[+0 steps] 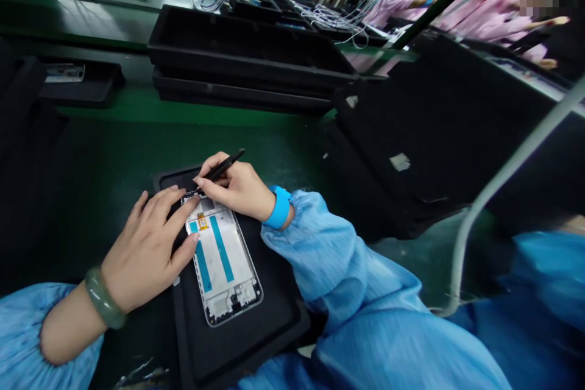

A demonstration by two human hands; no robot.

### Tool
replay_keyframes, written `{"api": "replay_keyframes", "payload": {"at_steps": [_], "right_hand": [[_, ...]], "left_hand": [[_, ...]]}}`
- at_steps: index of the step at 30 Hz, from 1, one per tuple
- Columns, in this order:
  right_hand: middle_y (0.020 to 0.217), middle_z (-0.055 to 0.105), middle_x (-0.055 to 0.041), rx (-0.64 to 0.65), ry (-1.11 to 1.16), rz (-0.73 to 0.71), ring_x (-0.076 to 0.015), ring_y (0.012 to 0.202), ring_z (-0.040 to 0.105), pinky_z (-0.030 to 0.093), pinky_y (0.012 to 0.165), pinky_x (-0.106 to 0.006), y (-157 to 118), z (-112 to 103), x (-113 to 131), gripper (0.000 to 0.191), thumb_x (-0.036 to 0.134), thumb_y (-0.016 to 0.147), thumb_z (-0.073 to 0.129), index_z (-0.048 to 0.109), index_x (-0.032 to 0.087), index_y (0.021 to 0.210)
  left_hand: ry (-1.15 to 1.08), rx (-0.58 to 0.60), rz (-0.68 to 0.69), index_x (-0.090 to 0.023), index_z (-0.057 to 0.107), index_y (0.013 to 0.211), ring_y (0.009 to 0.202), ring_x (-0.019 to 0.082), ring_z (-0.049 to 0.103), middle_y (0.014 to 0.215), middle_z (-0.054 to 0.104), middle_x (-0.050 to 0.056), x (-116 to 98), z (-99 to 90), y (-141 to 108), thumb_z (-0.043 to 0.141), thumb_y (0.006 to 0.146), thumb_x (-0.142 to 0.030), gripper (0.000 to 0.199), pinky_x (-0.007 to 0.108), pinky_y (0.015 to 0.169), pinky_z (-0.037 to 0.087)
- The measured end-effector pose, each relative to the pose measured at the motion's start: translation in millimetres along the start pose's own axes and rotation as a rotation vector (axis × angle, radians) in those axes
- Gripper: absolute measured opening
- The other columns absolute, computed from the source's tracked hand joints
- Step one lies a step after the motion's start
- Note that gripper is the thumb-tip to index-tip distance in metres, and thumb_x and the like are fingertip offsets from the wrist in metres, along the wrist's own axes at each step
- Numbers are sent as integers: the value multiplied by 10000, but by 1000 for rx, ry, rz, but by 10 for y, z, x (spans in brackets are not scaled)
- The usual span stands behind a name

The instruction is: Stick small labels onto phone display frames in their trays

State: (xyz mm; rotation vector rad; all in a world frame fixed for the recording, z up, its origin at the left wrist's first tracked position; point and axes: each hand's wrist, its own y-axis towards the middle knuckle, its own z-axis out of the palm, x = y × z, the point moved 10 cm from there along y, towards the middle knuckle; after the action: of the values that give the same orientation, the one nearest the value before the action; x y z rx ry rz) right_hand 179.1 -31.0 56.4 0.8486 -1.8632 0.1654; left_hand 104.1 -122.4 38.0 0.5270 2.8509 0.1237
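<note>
My left hand (148, 247) is open, palm down, fingers spread, with its fingertips resting along the left side of a phone frame (213, 265). The frame lies face up on a black tray (256, 341), its far end close to the tray's far edge and its near end well short of the near edge. Two blue strips (222, 250) run lengthwise on it, with a small orange tab (203, 223) beside the shorter one.

My right hand (242, 189) grips a black pen-shaped tool (223, 166), tilted, over the frame's far end. The tip seems to meet the frame there, though my fingers hide the exact spot. I wear a blue band (278, 207) on my right wrist and a green bangle (105, 298) on my left.

The tray sits on a green workbench (119, 146). Toward the bench's far edge stand stacked black trays (256, 64); left of them, a small tray (104, 82) holds a silver piece (64, 72). Black sheets (439, 116) are piled on the right, near a pale hose (479, 204).
</note>
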Motion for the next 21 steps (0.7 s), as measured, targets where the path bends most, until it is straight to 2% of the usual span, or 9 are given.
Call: {"api": "replay_keyframes", "payload": {"at_steps": [7,14,21], "right_hand": [[868,600,-9,11,-129,-49,-104,738,616,512,712,-226,-1,39,91,68,225,829,565,554,163,857],[813,603,8,5,-85,12,-103,721,618,509,697,-222,16,34,25,106,256,832,566,533,167,881],[791,590,13,-49,-93,9,-102,699,608,505,676,-224,1,-16,17,91,238,822,554,504,175,863]], "left_hand": [[-21,-6,-2,-201,382,1343,1257,304,370,1322,426,129,5,8,0,410,876,-383,502,555,1039,301],[-13,-2,4,-194,374,1347,1261,298,360,1328,409,129,-20,-4,6,392,884,-369,495,545,1045,296],[-5,-36,14,-192,394,1328,1235,308,392,1289,449,132,-26,-38,14,413,865,-357,491,558,1032,306]]}}
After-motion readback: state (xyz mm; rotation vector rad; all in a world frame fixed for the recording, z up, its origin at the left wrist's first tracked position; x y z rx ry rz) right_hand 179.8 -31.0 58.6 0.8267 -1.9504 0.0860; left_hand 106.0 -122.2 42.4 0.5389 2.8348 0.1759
